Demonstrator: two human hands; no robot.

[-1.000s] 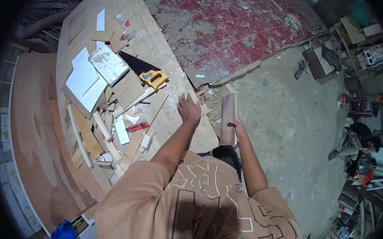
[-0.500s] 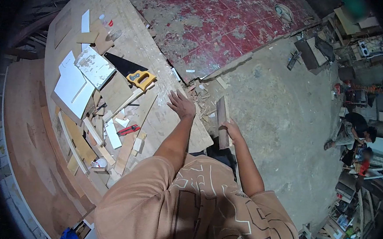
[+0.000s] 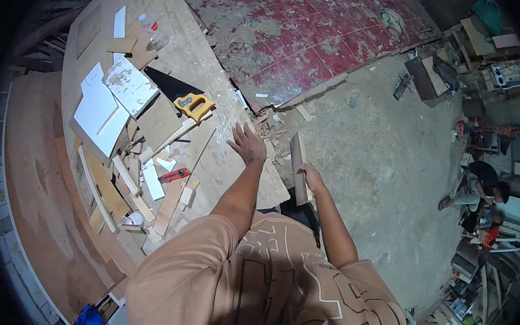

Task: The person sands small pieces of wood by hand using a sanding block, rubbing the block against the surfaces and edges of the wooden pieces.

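My left hand (image 3: 248, 144) lies flat with spread fingers on the plywood tabletop (image 3: 224, 169), close to its right edge. In my right hand (image 3: 313, 179) is a short wooden board (image 3: 298, 165), gripped by its right side and held beyond the table edge, over the floor. Forward of my left hand rests a handsaw (image 3: 193, 106) with a yellow handle and dark blade. A red utility knife (image 3: 174, 176) lies to the left among wood offcuts. White panels (image 3: 100, 120) and a paint-worn white block (image 3: 130, 85) lie further left.
Wood scraps (image 3: 268, 127) are heaped on the floor beside the table edge. Concrete floor (image 3: 367, 163) stretches right, with red tiles (image 3: 303, 40) ahead. Two other people (image 3: 480, 185) are low down at far right, near piled materials. A large brown sheet (image 3: 33, 172) stands left of the table.
The view has shifted slightly. My left hand stays on the tabletop, and my right hand still holds the board in nearly the same place.
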